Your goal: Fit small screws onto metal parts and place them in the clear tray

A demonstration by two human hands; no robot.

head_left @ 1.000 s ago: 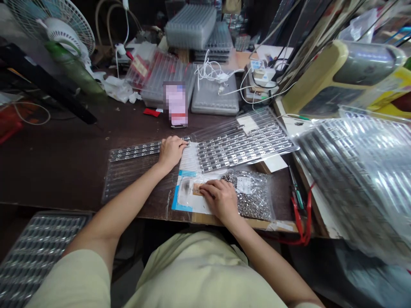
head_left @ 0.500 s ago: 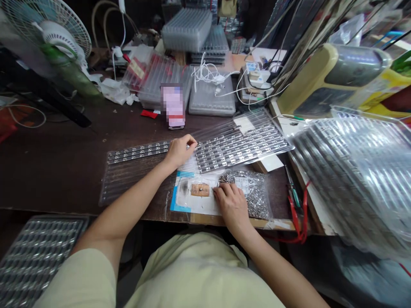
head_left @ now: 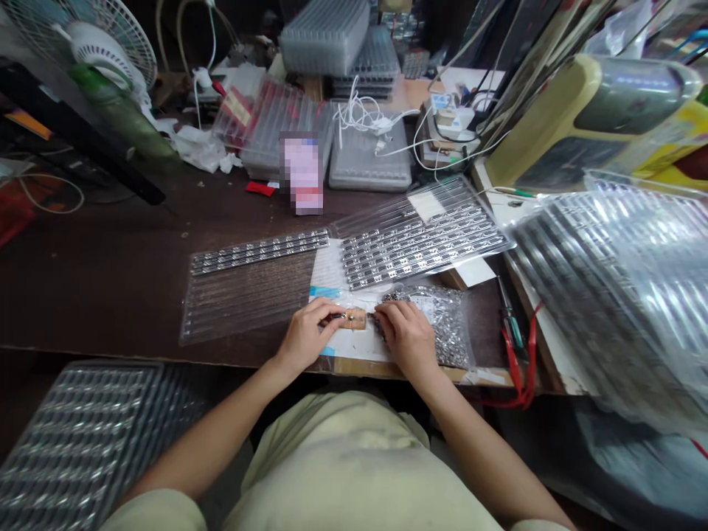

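My left hand (head_left: 303,338) is closed in a pinch on a small dark metal part (head_left: 335,316), at the left end of a small tan block (head_left: 357,318). Close to the block's right end, my right hand (head_left: 408,338) has its fingertips pinched together; what they hold is too small to name. Beside and partly behind that hand lies a clear bag of small shiny metal pieces (head_left: 452,335). The block rests on a white sheet with blue edges (head_left: 359,346). Beyond the hands, a clear ribbed tray (head_left: 425,240) carries rows of small metal-and-black parts.
A second ribbed tray (head_left: 248,302) lies left, with parts in its far rows. Stacked trays (head_left: 602,295) rise at the right, and more (head_left: 71,442) sit low at the left. A phone (head_left: 302,177), white cables (head_left: 359,118) and a green-handled tool (head_left: 512,328) are around.
My left hand has come from between the two trays down to the tan block, with a small dark part in its fingers. My right hand stays pinched by the bag.
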